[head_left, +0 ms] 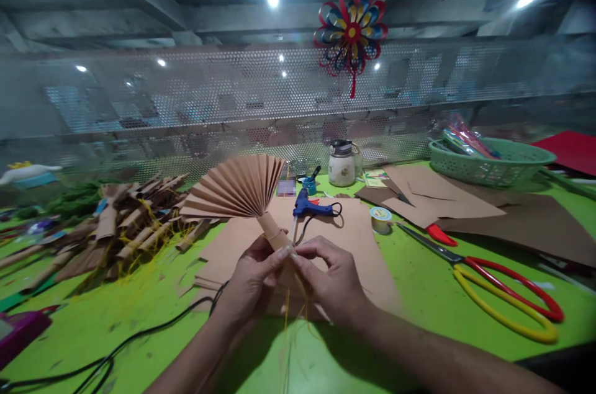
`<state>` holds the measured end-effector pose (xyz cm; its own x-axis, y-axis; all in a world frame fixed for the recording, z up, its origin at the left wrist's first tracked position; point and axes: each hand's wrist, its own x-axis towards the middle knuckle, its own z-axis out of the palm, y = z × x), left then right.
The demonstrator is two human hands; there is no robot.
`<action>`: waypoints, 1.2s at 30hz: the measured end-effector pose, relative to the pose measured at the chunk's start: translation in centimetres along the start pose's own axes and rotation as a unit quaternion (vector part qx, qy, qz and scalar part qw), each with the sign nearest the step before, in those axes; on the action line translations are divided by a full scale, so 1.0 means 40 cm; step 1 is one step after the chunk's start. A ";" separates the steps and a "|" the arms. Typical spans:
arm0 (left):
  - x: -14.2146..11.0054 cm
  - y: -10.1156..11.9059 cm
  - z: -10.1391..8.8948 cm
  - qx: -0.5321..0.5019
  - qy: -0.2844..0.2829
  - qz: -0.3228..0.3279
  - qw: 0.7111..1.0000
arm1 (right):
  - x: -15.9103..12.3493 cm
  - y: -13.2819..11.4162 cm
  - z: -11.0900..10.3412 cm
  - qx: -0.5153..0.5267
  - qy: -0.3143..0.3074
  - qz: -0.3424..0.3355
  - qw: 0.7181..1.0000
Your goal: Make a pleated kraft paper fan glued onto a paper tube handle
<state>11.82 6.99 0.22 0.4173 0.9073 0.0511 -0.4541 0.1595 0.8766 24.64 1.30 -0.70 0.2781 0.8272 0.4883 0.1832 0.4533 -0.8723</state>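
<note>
A pleated brown paper fan (237, 189) spreads open above its bound handle (274, 234). My left hand (249, 279) is closed around the lower end of that handle. My right hand (328, 276) pinches the handle's end from the right side, fingers pressed together. Thin yellow strands (291, 313) hang down below both hands. Under my hands lies a stack of brown paper sheets (344, 239) on the green table (419, 282).
A blue glue gun (311, 208) lies behind the fan, its black cord running left. Red-and-yellow scissors (503, 285) lie at right, a tape roll (380, 218) and jar (341, 163) nearby. A pile of finished paper fans (130, 220) sits left. A green basket (488, 161) stands far right.
</note>
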 end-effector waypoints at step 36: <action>0.006 -0.006 -0.014 -0.013 -0.020 -0.024 0.999 | 0.007 0.011 -0.002 0.043 -0.045 0.029 0.998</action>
<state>11.57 7.38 -0.25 0.4703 0.8820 0.0300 -0.4537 0.2125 0.8655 24.86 1.71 -0.94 0.1993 0.8775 0.4361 0.0875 0.4273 -0.8999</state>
